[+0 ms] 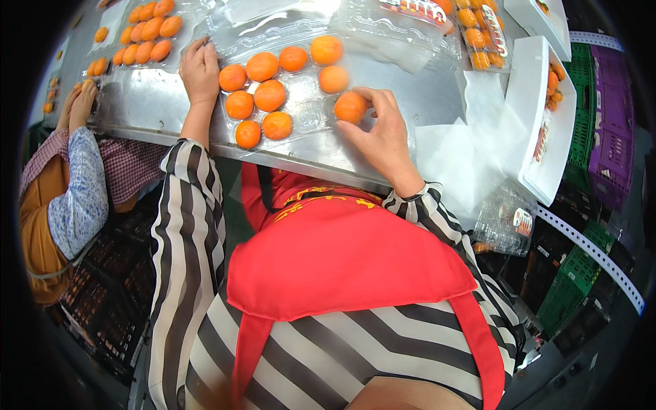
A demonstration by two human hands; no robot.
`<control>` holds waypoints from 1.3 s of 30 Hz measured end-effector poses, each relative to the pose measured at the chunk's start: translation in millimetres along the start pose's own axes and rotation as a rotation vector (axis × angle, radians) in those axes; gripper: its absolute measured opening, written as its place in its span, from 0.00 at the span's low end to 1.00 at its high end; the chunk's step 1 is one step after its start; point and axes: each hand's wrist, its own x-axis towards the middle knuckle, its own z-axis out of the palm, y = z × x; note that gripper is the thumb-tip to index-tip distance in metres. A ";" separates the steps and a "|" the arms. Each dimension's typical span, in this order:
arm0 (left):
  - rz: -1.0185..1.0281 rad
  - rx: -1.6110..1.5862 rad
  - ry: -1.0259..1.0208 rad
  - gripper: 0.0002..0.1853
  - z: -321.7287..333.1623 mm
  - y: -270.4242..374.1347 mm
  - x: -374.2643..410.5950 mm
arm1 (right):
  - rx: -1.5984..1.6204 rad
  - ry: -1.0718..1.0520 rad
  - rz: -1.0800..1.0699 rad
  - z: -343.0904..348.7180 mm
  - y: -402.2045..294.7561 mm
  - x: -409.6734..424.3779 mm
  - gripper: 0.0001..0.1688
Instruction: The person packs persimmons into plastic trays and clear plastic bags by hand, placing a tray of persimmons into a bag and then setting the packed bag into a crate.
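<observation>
An open clear plastic fruit tray (309,117) lies on the metal table before me, its moulded cups partly filled with several round orange fruits (269,96). In my right hand (382,130) one orange fruit (350,107) is held between thumb and fingers, over the tray's right side. My left hand (200,69) rests at the tray's upper left edge, beside the fruits; its fingertips touch clear plastic, and whether they grip it I cannot tell. Some cups at the tray's lower right show no fruit.
Filled trays (148,31) lie at the upper left, near a co-worker's hands (82,102). Clear lidded packs with orange fruit (479,33) stand at the upper right. White boxes (535,118), thin white sheets (446,164) and an empty clear pack (505,220) are on my right, by stacked crates (610,123).
</observation>
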 end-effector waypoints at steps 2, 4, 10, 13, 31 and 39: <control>0.019 0.025 0.000 0.17 -1.6 -0.6 -0.7 | -0.007 -0.035 -0.106 6.2 -3.1 1.6 0.30; 0.024 0.027 0.001 0.17 -1.1 -1.5 0.4 | -0.029 -0.062 -0.186 12.7 -8.4 3.4 0.29; 0.025 0.034 0.013 0.18 -2.6 2.8 0.6 | -0.124 -0.159 -0.216 28.9 -20.8 10.0 0.30; 0.040 0.030 0.011 0.18 -2.9 3.5 1.8 | -0.105 -0.167 -0.236 29.5 -23.8 12.5 0.29; 0.002 0.030 0.025 0.17 1.8 -3.1 -3.4 | 0.997 -0.377 0.290 16.2 -25.6 47.3 0.34; 0.066 0.068 0.087 0.17 -0.1 2.3 -4.3 | 0.057 -0.259 -0.168 20.8 -32.2 59.0 0.33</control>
